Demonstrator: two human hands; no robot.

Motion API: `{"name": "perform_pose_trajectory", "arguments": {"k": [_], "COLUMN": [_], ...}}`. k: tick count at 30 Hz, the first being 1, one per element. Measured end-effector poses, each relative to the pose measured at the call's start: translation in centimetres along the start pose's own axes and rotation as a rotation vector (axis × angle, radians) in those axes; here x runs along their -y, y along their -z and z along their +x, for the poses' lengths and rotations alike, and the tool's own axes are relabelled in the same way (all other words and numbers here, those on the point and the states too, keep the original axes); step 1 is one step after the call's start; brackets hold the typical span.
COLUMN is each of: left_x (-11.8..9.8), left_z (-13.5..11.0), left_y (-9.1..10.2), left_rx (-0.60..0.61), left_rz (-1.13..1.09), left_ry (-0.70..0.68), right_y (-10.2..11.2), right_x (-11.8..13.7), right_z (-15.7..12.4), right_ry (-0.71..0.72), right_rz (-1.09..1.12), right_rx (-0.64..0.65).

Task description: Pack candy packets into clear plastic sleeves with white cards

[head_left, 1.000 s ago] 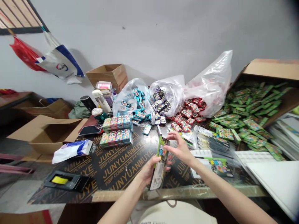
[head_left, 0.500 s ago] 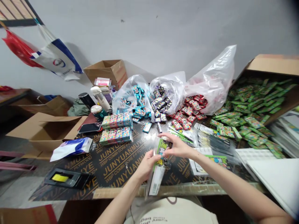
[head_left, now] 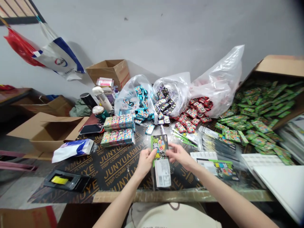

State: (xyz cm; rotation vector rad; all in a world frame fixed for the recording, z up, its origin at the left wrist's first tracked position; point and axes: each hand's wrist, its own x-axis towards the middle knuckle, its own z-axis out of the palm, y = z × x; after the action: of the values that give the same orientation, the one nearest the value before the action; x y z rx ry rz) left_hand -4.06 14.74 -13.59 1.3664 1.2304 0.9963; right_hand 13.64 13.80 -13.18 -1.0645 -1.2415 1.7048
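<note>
Both hands hold one long flat packet [head_left: 160, 160] over the dark table [head_left: 114, 171]; its top is green with colourful print and its lower part is white with a barcode. My left hand [head_left: 145, 161] pinches its left edge. My right hand [head_left: 180, 154] grips its right edge with curled fingers. The packet faces me, upright. Two bundled stacks of colourful small boxes [head_left: 118, 129] lie a little beyond my left hand.
Three clear bags spill blue [head_left: 140, 104], purple [head_left: 165, 103] and red [head_left: 194, 114] small packs. Green packs [head_left: 256, 110] pour from a tipped carton at right. Flat packets [head_left: 218, 158] lie right of my hands. Open cartons [head_left: 52, 133], a phone [head_left: 91, 129], bottles and a tape holder [head_left: 66, 182] stand left.
The packet was edge-on and tilted before; now it is turned flat towards me. My right hand came down from its top to its right edge.
</note>
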Motion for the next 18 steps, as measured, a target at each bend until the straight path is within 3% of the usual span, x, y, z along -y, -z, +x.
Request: {"name": "perform_pose_trajectory", "arguments": {"k": [2, 4, 9, 12, 14, 18], "left_x": [0.5, 1.1, 2.9, 2.8, 1.9, -0.4], "left_z": [0.3, 0.1, -2.0, -2.7, -2.5, -0.9], "left_y": [0.1, 0.1, -0.3, -1.2, -2.1, -3.8], "left_rx": [-0.003, 0.095, 0.327, 0.364, 0.291, -0.015], "left_rz": [-0.072, -0.161, -0.306, -0.358, -0.481, -0.802], "left_ry": [0.031, 0.091, 0.170, 0.158, 0.190, 0.321], "right_y": [-0.2, 0.0, 1.4, 1.3, 0.5, -2.1], "right_x": [-1.1, -2.5, -3.7, -2.3, -1.5, -1.1], "right_z": [-0.8, -1.3, -0.9, 0.0, 0.5, 0.7], "right_ry": [-0.095, -0.104, 0.037, 0.174, 0.232, 0.272], "right_rz": [0.051, 0.061, -0.038, 0.023, 0.048, 0.053], "right_rx": [0.141, 0.119, -0.092, -0.378, -0.528, -0.595]}}
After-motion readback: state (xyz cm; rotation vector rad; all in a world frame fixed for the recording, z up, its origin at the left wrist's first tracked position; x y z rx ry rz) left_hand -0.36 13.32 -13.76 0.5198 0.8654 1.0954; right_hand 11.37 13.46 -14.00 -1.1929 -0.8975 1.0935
